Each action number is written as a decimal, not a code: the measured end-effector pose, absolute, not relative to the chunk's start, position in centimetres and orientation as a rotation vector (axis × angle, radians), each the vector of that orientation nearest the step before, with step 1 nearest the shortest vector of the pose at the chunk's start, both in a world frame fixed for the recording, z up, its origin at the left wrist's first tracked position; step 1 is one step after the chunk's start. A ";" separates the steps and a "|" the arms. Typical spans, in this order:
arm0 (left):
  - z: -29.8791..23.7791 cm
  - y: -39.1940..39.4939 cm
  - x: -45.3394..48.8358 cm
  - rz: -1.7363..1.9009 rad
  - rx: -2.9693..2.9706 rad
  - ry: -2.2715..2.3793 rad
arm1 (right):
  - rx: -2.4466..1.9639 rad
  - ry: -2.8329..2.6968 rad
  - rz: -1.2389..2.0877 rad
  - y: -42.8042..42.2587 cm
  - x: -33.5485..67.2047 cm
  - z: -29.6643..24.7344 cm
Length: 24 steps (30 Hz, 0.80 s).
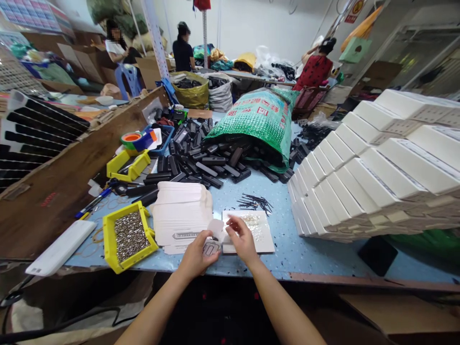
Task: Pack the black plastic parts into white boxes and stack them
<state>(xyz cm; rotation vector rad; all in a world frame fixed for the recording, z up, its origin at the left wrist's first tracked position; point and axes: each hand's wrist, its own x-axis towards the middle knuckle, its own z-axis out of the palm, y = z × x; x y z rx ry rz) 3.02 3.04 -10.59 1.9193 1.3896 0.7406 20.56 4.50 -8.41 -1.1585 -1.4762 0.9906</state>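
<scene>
My left hand (198,255) is closed around a small clear plastic case (211,247), whose translucent lid (216,226) stands raised. Beside it, my right hand (243,239) hovers over the left part of a white pad (266,245), its fingers loosely bent and the thumb apart from them. I see nothing between those fingers. Small shiny pieces (256,229) lie scattered on the pad. Left of the case is a stack of white printed cards (181,206). Several thin black sticks (255,202) lie behind the pad.
A yellow bin (108,239) of small metal parts and a white power bank-like block (61,248) are at left. Black oblong parts (194,158) spill from a green sack (258,120). White boxes (334,191) are stacked at right. Other people (314,72) work farther back.
</scene>
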 end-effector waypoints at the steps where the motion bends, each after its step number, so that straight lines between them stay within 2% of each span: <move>1: -10.4 3.1 3.1 0.721 1.902 1.374 | -1.136 -1.387 1.106 4.5 20.1 -9.1; 3: -10.0 3.4 3.5 0.684 1.838 1.337 | -1.042 -1.348 1.248 4.4 19.4 -10.1; 9: -9.9 3.6 4.6 0.628 1.721 1.413 | -1.053 -1.294 1.266 4.1 18.6 -9.4; 14: -11.8 3.8 4.4 0.926 1.711 1.359 | -0.970 -1.537 0.973 3.0 18.7 -10.0; 18: -11.7 4.6 5.4 1.028 1.510 1.425 | -1.212 -1.634 1.100 1.0 19.8 -10.6; 21: -10.0 6.8 7.5 1.036 1.232 1.308 | -1.266 -1.737 0.929 -1.0 23.8 -6.0; 24: -6.7 9.0 10.6 1.072 1.041 1.194 | -1.213 -1.547 0.330 -3.2 32.0 4.0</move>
